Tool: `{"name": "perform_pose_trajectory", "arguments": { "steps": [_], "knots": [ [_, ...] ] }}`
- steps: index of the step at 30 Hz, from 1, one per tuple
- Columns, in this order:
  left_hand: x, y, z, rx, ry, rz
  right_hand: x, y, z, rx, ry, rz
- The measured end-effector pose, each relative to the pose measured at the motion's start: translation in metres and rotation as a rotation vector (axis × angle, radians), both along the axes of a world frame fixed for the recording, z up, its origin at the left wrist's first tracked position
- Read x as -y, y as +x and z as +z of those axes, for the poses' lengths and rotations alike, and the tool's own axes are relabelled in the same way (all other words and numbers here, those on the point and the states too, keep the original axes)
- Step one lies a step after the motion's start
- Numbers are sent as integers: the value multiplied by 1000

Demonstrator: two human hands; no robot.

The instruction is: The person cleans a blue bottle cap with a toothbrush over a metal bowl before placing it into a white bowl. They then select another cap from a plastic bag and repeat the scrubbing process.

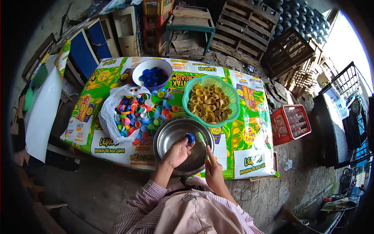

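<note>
Between the fingers of my left hand [177, 153] is a blue bottle cap [190, 138], held above a steel bowl [161, 134]. My right hand [214, 168] grips a green-and-white toothbrush [202, 139] by its handle, with the head pointing up and away from me, close to the cap. Left of the bowl, a white plastic bag [109, 117] lies open with many mixed-colour bottle caps [144, 115] spilling from it. Behind these stands a white-and-purple bowl [167, 69] with dark blue caps [153, 77]. To the right, a green plastic basket [233, 93] holds many yellow-brown caps [208, 103].
A printed green-and-white cloth [253, 117] covers the table. A red crate [290, 124] with bottles stands on the floor to the right. Wooden pallets [245, 29] and a small table [191, 21] are at the back. At the far left, another person's arm [19, 117] shows.
</note>
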State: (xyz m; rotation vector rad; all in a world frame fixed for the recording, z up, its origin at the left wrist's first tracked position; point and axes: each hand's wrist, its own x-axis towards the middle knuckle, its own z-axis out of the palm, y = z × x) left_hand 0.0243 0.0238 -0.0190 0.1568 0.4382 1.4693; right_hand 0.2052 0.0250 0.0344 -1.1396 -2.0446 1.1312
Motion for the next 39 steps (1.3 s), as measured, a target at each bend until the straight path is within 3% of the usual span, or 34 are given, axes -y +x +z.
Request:
{"name": "perform_pose_trajectory", "arguments": {
  "steps": [3,7,8,11,14,18,19,24,27,32,34,39],
  "knots": [
    [-2,-2,-3,38,49,-32,1,-2,-9,-139,286,-29],
    [-1,-1,3,44,30,-54,2,-3,-4,70,-34,-56],
    [0,-1,6,50,28,-55,5,-3,-3,71,-37,-60],
    [1,-3,2,86,49,-53,9,-5,-2,-112,267,8],
    [2,-2,4,70,29,-45,5,-8,-2,-11,110,-43],
    [3,-3,-7,-21,-24,-38,9,-9,1,-87,223,12],
    [4,-3,-7,-20,-25,-38,7,-10,2,-18,75,18],
    [5,-4,-2,11,20,-19,8,-10,-2,-135,199,-41],
    [4,-4,-10,7,18,-37,2,-10,-6,-25,35,-35],
    [4,1,0,43,14,21,4,-6,-11,-156,196,26],
    [3,-2,-4,50,40,-17,-2,-8,-9,-29,47,8],
    [4,2,-12,-225,-128,89,0,-4,-3,-51,97,61]
  ]
}}
